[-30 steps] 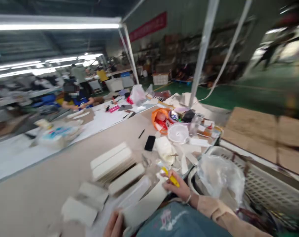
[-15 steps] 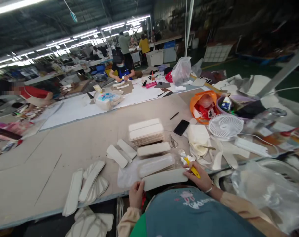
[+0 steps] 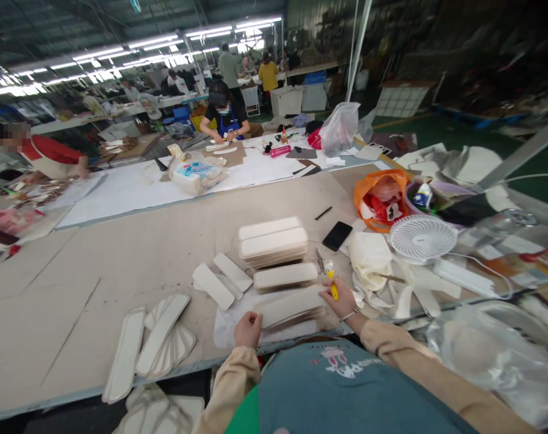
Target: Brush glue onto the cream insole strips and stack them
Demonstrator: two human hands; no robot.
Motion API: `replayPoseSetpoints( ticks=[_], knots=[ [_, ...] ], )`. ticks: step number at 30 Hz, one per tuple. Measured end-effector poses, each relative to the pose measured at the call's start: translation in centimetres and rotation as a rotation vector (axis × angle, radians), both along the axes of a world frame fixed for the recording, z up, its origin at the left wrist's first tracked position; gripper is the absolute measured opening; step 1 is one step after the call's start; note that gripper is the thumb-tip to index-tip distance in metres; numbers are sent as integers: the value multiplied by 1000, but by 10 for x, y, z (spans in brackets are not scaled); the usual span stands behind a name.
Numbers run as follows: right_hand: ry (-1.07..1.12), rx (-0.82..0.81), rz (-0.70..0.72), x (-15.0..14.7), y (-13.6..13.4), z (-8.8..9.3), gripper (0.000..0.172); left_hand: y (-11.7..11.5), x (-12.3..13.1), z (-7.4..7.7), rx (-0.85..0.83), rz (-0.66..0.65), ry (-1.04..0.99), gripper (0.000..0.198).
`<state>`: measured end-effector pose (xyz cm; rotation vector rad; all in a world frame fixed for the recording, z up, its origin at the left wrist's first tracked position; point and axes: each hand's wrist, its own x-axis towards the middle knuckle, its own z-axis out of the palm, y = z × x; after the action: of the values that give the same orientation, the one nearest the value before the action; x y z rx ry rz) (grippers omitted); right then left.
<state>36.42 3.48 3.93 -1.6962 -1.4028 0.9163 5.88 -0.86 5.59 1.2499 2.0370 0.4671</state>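
Fingers (image 3: 256,319) at either end of pale strip (image 3: 292,304)

A long, narrow off-white strip (image 3: 292,306) was held at both ends, lengthwise over a stack of similar strips (image 3: 318,313); whether it touched them was unclear. A yellow-handled tool (image 3: 334,290) slanted near its right end, its pale tip pointing forward.

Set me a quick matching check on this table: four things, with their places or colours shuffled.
1. Left hand
2. Yellow tool
3. Phone
4. Fan

A. White and round
B. Held in the right hand
C. At the left end of the pale strip
D. Black, flat on the table

Pairs: 1-C, 2-B, 3-D, 4-A
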Motion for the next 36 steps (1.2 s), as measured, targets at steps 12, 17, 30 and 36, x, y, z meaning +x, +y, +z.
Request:
replayPoseSetpoints(
  ticks=[12, 17, 30, 36],
  knots=[
    [-137, -82, -47, -9, 12, -22, 25, 11, -10, -18, -128, -116, 115, 21],
    [-188, -98, -42, -11, 14, -23, 24, 14, -9, -15, -144, -143, 113, 22],
    [-246, -125, -38, -10, 10, -30, 20, 17, -8, -12, -168, -151, 109, 20],
    [-282, -126, -35, -8, 8, -29, 20, 18, -8, -14, -145, -156, 114, 26]
  ],
)
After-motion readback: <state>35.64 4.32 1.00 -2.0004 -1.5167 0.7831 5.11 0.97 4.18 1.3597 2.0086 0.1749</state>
